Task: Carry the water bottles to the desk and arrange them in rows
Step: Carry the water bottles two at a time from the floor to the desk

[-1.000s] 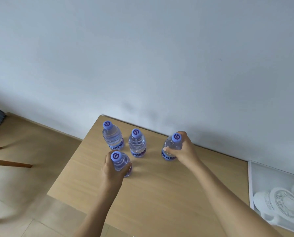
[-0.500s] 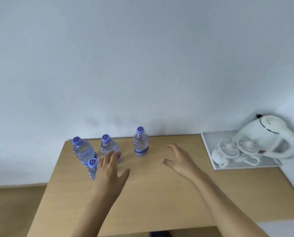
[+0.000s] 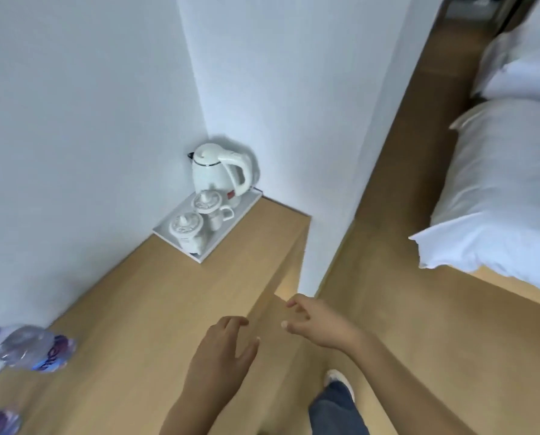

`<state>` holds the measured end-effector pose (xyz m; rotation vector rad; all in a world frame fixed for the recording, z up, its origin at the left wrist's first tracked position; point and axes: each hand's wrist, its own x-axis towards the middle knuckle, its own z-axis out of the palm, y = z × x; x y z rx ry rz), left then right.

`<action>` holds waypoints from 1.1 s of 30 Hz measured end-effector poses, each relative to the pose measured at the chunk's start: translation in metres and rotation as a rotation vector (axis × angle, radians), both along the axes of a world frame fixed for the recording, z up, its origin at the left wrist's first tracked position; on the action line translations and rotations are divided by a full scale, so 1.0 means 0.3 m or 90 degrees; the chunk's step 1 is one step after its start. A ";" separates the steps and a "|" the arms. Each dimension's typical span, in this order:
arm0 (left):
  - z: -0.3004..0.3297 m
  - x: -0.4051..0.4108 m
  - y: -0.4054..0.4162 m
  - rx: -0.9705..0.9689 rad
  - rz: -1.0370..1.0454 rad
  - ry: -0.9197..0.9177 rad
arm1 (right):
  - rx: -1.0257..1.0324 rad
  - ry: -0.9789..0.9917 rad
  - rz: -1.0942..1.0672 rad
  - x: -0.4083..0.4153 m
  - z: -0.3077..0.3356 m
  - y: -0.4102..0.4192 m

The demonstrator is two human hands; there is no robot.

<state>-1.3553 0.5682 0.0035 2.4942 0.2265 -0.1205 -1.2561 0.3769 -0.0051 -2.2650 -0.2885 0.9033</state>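
Left hand (image 3: pixel 221 356) and right hand (image 3: pixel 317 324): fingers relaxed, nothing held, above desk (image 3: pixel 168 309) edge. Water bottles (image 3: pixel 33 346) blurred at 9 o'clock, on desk. Judged light, smooth, slightly squashy; best gripped round label band.

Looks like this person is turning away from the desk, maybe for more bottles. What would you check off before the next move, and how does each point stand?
1. Left hand free to carry: ok, fingers relaxed, holding nothing.
2. Right hand free: ok, open and empty.
3. Bottles on the desk: ok, but blurred at the left edge.
4. Bottles in neat rows: cannot tell, only partly in view.
5. Room left on the desk: ok, bare wood between the bottles and the tray holding the kettle.
6. More bottles to fetch: cannot tell, none visible elsewhere.
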 end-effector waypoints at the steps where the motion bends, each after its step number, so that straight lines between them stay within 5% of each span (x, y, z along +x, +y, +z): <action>1: -0.001 0.045 -0.059 -0.003 -0.035 0.009 | 0.004 0.009 -0.042 0.005 -0.007 -0.078; 9: -0.055 0.440 -0.603 0.023 -0.241 0.081 | -0.019 0.019 -0.229 0.165 -0.015 -0.663; 19: -0.032 0.983 -1.262 -0.015 -0.300 0.096 | -0.047 -0.015 -0.324 0.572 0.038 -1.322; 33: -0.038 1.818 -1.670 0.025 -0.364 0.128 | -0.049 -0.041 -0.340 1.368 -0.015 -1.707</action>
